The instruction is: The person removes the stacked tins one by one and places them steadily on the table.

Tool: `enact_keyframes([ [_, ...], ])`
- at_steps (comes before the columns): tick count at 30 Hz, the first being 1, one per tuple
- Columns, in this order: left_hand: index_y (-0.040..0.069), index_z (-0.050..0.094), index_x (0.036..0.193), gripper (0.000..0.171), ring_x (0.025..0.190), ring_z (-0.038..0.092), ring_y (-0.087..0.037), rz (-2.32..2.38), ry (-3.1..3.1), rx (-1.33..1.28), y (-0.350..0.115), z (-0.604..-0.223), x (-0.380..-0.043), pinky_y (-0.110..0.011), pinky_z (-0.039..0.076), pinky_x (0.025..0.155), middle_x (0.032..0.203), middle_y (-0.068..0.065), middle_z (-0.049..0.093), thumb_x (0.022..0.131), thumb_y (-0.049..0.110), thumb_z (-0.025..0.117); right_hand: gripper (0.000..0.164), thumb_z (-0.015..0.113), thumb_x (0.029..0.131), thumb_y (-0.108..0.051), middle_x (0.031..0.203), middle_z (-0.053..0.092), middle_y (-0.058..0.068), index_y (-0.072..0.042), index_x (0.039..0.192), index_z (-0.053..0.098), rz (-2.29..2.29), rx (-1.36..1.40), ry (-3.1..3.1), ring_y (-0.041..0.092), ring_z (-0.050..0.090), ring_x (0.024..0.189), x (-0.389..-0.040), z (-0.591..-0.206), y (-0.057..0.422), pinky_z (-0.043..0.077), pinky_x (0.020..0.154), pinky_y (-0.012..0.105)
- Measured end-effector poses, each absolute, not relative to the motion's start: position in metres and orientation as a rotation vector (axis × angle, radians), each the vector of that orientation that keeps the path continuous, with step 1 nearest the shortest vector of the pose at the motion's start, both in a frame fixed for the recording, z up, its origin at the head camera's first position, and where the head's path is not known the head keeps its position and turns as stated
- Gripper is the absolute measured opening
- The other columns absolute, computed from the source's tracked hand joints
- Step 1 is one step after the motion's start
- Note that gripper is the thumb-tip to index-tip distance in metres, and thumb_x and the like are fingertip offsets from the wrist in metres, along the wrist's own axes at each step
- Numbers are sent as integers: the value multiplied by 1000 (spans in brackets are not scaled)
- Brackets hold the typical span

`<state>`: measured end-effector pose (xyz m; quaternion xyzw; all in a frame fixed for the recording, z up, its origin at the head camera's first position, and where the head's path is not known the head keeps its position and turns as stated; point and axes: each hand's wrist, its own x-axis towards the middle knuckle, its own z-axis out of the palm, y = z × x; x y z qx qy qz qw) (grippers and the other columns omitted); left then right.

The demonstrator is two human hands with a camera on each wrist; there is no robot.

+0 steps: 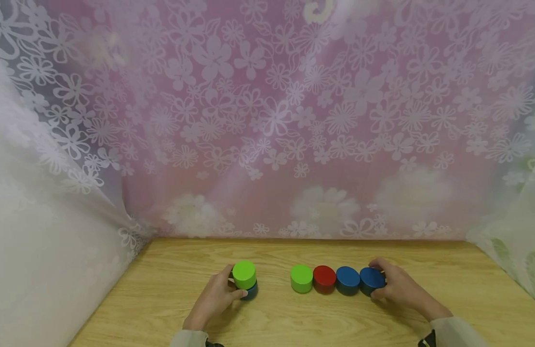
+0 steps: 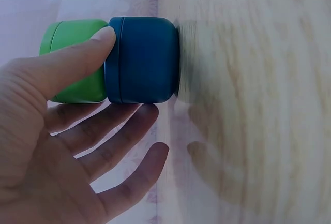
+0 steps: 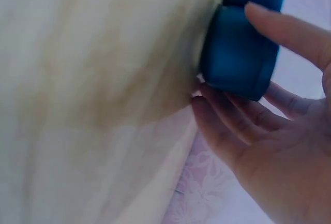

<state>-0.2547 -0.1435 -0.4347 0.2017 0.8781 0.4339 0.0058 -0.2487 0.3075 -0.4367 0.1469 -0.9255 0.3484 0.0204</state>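
Note:
On the left, my left hand (image 1: 214, 295) holds a stack of two small round lidded jars: a green jar (image 1: 244, 274) on top of a dark blue jar (image 2: 145, 58). Its thumb lies where the two meet, fingers on the far side. The lower jar stands on the table. To the right, a row runs from a green jar (image 1: 301, 278) through a red jar (image 1: 324, 279) and a blue jar (image 1: 347, 280) to another blue jar (image 1: 371, 281) at the right end. My right hand (image 1: 401, 288) grips that end jar between thumb and fingers.
The wood-grain table (image 1: 276, 325) carries all the jars. Behind it hangs a pink flowered curtain (image 1: 259, 144), and pale cloth (image 1: 46, 241) closes off the left side. A gap separates the stack from the row.

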Motion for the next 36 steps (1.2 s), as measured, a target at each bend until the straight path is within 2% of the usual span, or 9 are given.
enact_keyframes([
  [5, -9, 43, 142, 74, 100, 66, -34, 1357, 2708, 609, -146, -432, -254, -48, 58, 83, 123, -24, 60, 82, 7, 85, 79, 90, 72, -5, 124, 56, 36, 18, 133, 45, 1130, 531, -2885, 52, 58, 110, -248, -429, 308, 53, 86, 58],
  [10, -8, 42, 145, 78, 103, 65, -37, 1310, 2743, 537, -148, -426, -253, -52, 56, 85, 124, -26, 60, 82, 8, 86, 83, 87, 78, -12, 137, 45, 41, 18, 139, 40, 1140, 598, -2877, 61, 46, 121, -248, -417, 302, 47, 92, 66],
  [16, -10, 43, 145, 77, 105, 65, -42, 1295, 2739, 518, -150, -424, -252, -55, 56, 86, 122, -28, 61, 83, 8, 85, 76, 83, 86, -21, 139, 47, 34, 12, 141, 43, 1075, 578, -2773, 57, 45, 124, -249, -406, 280, 47, 90, 66],
  [26, -11, 48, 140, 71, 104, 65, -42, 1294, 2740, 483, -153, -428, -249, -57, 54, 87, 120, -27, 63, 84, 12, 85, 57, 82, 87, -10, 129, 60, 25, 7, 134, 54, 1178, 601, -2546, 45, 56, 119, -252, -397, 226, 46, 97, 63],
  [33, -11, 52, 135, 65, 104, 65, -43, 1318, 2757, 414, -151, -424, -248, -56, 55, 87, 119, -28, 63, 83, 10, 85, 53, 78, 90, -10, 132, 59, 22, 4, 135, 54, 1312, 648, -2535, 43, 54, 123, -255, -394, 185, 44, 102, 60],
  [36, -12, 54, 133, 63, 103, 65, -44, 1337, 2751, 380, -151, -425, -247, -56, 55, 86, 118, -29, 62, 83, 9, 85, 51, 77, 91, -8, 133, 57, 25, 5, 135, 53, 1364, 708, -2523, 45, 53, 123, -257, -396, 168, 44, 101, 60],
])
